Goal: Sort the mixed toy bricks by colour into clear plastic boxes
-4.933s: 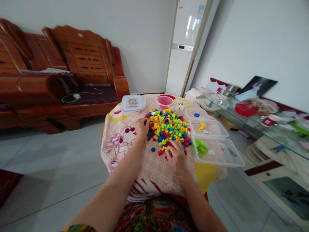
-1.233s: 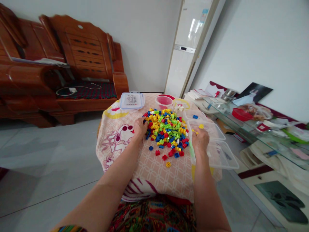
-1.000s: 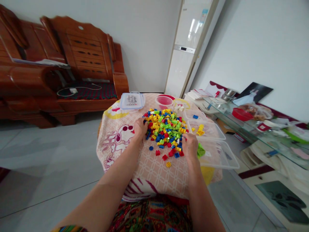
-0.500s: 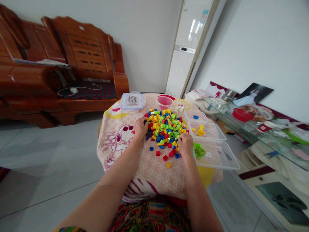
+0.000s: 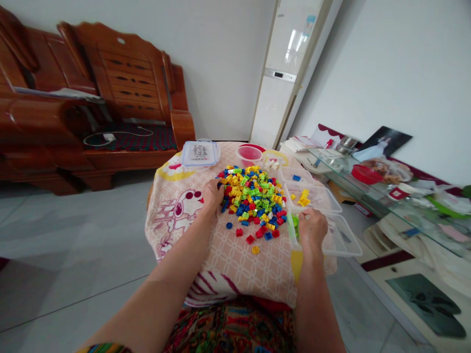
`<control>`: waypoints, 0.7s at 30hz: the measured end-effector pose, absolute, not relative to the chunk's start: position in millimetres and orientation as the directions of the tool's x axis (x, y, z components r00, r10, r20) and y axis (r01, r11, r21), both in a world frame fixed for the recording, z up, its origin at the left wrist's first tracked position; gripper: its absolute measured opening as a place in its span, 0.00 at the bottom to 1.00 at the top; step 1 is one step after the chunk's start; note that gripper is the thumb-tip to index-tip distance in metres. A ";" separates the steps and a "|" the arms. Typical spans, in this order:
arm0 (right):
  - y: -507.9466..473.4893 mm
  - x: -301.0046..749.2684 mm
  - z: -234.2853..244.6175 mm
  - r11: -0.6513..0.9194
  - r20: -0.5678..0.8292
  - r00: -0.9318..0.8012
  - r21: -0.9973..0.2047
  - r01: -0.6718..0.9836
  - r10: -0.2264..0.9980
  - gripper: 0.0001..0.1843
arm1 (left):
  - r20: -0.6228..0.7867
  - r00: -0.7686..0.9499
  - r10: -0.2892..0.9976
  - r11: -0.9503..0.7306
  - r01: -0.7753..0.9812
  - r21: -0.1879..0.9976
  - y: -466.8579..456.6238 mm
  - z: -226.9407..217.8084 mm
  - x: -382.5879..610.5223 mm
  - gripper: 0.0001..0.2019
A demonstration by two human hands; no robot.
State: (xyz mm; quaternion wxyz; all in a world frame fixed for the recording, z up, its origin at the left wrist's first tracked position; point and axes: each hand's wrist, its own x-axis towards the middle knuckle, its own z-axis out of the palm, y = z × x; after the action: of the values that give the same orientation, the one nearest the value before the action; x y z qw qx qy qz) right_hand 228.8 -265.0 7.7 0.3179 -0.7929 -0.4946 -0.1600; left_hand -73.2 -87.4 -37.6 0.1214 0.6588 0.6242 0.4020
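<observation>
A heap of small toy building bricks [image 5: 253,193] in red, yellow, green and blue is spread over the cloth-covered round table. At the heap's left edge my left hand [image 5: 212,196] is closed, with a dark blue toy brick [image 5: 220,185] at its fingertips. My right hand [image 5: 312,228] is closed over the nearest clear plastic tray [image 5: 348,240]; whatever its fingers pinch is hidden. Green bricks [image 5: 295,223] lie in that tray, partly covered by the hand. Yellow bricks [image 5: 303,198] lie in the middle tray, and a blue brick [image 5: 296,178] in the far one.
A pink round tub [image 5: 250,154] stands behind the heap, with white bricks [image 5: 272,164] beside it. A lidded plastic box [image 5: 200,153] sits at the back left. Loose pieces, including a yellow wheel [image 5: 255,250], lie in front. A cluttered glass shelf [image 5: 368,184] is at the right.
My right hand has moved right from the heap's edge to over the nearest tray, covering part of the green bricks. My left hand stays at the heap's left edge.
</observation>
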 end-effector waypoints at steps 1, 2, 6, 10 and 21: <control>-264.7 228.8 7.3 -0.301 0.575 0.462 -0.357 0.884 0.675 0.08 | 0.375 -0.104 0.921 -0.187 0.725 0.663 -87.3 -37.4 -73.2 0.19; -263.7 227.2 7.0 -0.279 0.582 0.454 -0.368 0.887 0.675 0.08 | 0.370 -0.107 0.923 -0.182 0.724 0.665 -87.3 -37.2 -73.1 0.19; -254.5 206.4 4.6 -0.107 0.611 0.334 -0.378 0.920 0.717 0.08 | 0.360 -0.105 0.927 -0.176 0.726 0.665 -87.4 -36.6 -73.4 0.18; -241.1 179.0 -2.8 0.024 0.614 0.204 -0.343 0.939 0.763 0.10 | 0.375 -0.085 0.923 -0.198 0.732 0.652 -88.5 -36.5 -73.8 0.18; -204.8 156.8 -22.2 -0.048 0.534 0.200 -0.285 0.957 0.821 0.08 | 0.383 -0.097 0.919 -0.195 0.732 0.653 -88.5 -39.4 -73.8 0.18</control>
State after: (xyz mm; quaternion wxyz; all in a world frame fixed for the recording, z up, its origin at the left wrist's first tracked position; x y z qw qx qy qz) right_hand 156.8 -204.8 -22.2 0.2984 -0.7149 -0.6221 -0.1139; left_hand -73.8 -88.5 -39.4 0.1169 0.6616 0.6235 0.3998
